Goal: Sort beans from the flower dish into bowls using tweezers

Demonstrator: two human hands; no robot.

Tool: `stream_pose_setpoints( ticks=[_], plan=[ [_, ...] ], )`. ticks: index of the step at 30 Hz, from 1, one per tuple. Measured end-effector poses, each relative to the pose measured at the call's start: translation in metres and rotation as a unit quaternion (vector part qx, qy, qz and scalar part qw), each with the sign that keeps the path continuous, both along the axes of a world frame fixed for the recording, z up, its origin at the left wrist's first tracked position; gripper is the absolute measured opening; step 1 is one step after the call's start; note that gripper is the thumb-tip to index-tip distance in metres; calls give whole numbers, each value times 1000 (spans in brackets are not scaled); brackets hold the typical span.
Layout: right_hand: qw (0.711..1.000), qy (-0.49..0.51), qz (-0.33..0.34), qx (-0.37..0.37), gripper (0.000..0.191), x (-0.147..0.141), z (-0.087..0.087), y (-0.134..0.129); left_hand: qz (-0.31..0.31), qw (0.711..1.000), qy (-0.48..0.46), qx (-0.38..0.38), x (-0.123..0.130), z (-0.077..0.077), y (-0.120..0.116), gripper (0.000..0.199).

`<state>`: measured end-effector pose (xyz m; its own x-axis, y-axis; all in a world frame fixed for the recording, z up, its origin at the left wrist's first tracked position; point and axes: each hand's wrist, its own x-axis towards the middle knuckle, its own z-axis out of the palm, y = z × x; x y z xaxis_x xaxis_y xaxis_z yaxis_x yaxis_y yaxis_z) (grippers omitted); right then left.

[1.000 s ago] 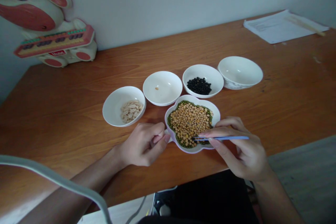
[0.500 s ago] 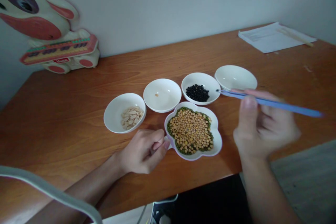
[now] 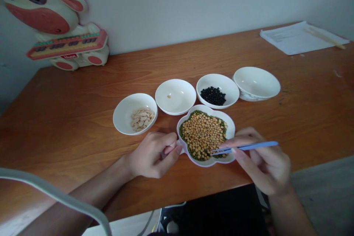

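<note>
My left hand (image 3: 155, 155) is closed around the short handle of a flower-shaped bowl (image 3: 230, 123), white inside with a lilac rim. It holds yellow beans (image 3: 203, 132) with green ones (image 3: 195, 112) around the edges. Pinched in my right hand (image 3: 262, 158) are blue tweezers (image 3: 254, 146), their tips down among the beans at the bowl's near right side. Behind stand a white bowl with pale flat seeds (image 3: 142, 118), a white bowl (image 3: 181, 99) with one small yellowish piece, and a white bowl with black beans (image 3: 212, 96).
A fourth white bowl (image 3: 257, 81) stands at the right end of the row. A cow-shaped toy keyboard (image 3: 69, 46) is at the back left. Papers (image 3: 298, 38) with a chopstick-like stick lie at the back right. A grey curved bar (image 3: 55, 195) crosses the lower left.
My right hand has moved left and down from near the black-bean bowl, bringing the tweezers into the flower-shaped bowl. My left hand keeps its hold on the handle. The view has shifted slightly.
</note>
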<state>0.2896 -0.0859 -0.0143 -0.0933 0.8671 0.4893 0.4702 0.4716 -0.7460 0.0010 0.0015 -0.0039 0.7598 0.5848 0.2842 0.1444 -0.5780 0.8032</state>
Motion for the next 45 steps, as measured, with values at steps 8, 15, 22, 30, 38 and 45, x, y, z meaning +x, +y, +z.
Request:
stream_pose_setpoints(
  ticks=[8,15,22,30,38,45],
  plan=[
    [998,-58,16,14,24,-1,1,4,-2,1000,2,2,0,0,0,35],
    [996,-89,6,33,22,-3,2,6,2,1000,8,4,0,1,0,34],
    [995,-89,4,41,24,-3,4,7,-3,1000,6,9,-1,-2,0,33],
    [998,-35,-47,37,29,-2,1,1,1,1000,5,-2,-1,0,0,34],
    [906,110,-295,284,20,-16,16,49,-3,1000,-7,-5,-1,-4,1,35],
    [935,98,-297,164,21,-12,23,74,-2,1000,-2,5,-1,-2,0,34]
  ],
)
